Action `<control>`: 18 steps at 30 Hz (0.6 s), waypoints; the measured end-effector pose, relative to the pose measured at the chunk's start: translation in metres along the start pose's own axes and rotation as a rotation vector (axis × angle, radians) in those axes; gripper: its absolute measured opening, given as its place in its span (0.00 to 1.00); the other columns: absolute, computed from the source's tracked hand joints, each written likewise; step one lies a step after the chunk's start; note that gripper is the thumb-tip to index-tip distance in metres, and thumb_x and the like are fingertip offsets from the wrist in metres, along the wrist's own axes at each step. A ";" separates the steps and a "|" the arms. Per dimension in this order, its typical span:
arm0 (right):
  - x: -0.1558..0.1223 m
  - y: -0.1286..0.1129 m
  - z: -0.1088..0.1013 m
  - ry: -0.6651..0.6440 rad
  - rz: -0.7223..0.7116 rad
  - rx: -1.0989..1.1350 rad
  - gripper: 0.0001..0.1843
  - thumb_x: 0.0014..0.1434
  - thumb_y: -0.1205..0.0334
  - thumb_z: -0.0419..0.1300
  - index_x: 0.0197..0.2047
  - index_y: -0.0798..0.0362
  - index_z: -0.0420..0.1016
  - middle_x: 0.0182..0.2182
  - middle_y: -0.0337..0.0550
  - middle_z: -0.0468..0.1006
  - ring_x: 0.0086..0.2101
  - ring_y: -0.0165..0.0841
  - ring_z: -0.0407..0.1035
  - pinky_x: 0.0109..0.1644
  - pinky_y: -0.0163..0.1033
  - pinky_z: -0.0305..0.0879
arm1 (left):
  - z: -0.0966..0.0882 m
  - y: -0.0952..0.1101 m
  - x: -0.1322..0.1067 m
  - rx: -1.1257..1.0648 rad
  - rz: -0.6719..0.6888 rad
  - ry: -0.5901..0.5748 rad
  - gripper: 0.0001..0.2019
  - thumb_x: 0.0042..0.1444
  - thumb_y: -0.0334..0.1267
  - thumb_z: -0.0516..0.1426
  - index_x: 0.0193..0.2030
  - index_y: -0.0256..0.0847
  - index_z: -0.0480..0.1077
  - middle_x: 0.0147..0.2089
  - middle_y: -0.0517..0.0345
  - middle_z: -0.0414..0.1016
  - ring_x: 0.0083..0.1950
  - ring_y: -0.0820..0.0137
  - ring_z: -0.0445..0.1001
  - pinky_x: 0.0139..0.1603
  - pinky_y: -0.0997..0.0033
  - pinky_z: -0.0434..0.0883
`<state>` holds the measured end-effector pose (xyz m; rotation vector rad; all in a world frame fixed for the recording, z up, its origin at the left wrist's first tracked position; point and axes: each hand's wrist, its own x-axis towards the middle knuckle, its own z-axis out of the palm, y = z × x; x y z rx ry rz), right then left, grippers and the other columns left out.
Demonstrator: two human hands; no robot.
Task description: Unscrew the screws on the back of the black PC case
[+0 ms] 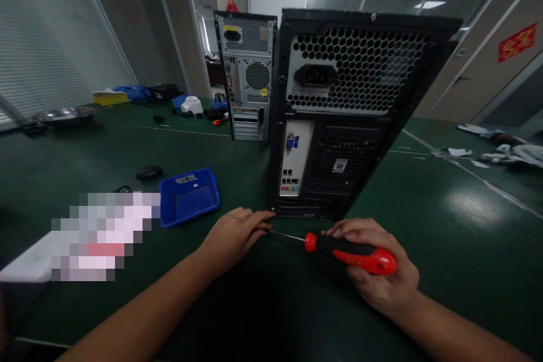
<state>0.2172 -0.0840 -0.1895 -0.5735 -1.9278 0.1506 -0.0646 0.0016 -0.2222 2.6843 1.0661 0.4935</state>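
Observation:
A black computer tower (pixel 360 164) stands upright with its back panel facing me. My right hand (pixel 382 266) is closed around the red and black handle of a screwdriver (pixel 360 253), whose thin shaft points left. Its tip ends at the fingers of my left hand (pixel 233 237), just in front of the tower's lower left corner. Thumb and fingers of that hand are pinched together at the tip. Whatever small thing may be between them is hidden. A screw (pixel 274 212) shows at the corner by the left index finger.
A blue plastic tray (pixel 189 198) lies left of the tower, with a black computer mouse (pixel 148 173) behind it. A second computer tower (pixel 250 79) stands farther back. At the far left sit a metal pan (pixel 65 117) and a yellow tray (pixel 110 98). Papers (pixel 459 152) lie at right.

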 end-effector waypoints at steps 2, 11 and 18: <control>0.002 -0.002 0.000 -0.070 -0.030 0.018 0.15 0.71 0.61 0.57 0.53 0.64 0.62 0.46 0.53 0.66 0.52 0.31 0.67 0.55 0.40 0.74 | 0.000 0.000 0.000 0.060 -0.005 -0.018 0.20 0.70 0.34 0.55 0.67 0.47 0.63 0.51 0.54 0.80 0.50 0.61 0.79 0.54 0.55 0.74; 0.013 -0.015 -0.006 -0.172 -0.129 0.031 0.16 0.73 0.58 0.57 0.53 0.63 0.61 0.47 0.52 0.66 0.54 0.32 0.65 0.55 0.40 0.73 | -0.004 0.007 -0.002 0.029 0.037 0.028 0.22 0.69 0.33 0.55 0.68 0.48 0.61 0.51 0.55 0.80 0.50 0.63 0.78 0.54 0.56 0.75; 0.018 -0.050 -0.024 0.066 -0.138 0.033 0.17 0.75 0.52 0.52 0.55 0.58 0.59 0.41 0.50 0.64 0.52 0.34 0.67 0.52 0.42 0.73 | -0.028 0.013 -0.017 0.036 0.140 0.297 0.23 0.66 0.35 0.60 0.65 0.46 0.61 0.51 0.55 0.79 0.48 0.63 0.78 0.49 0.59 0.77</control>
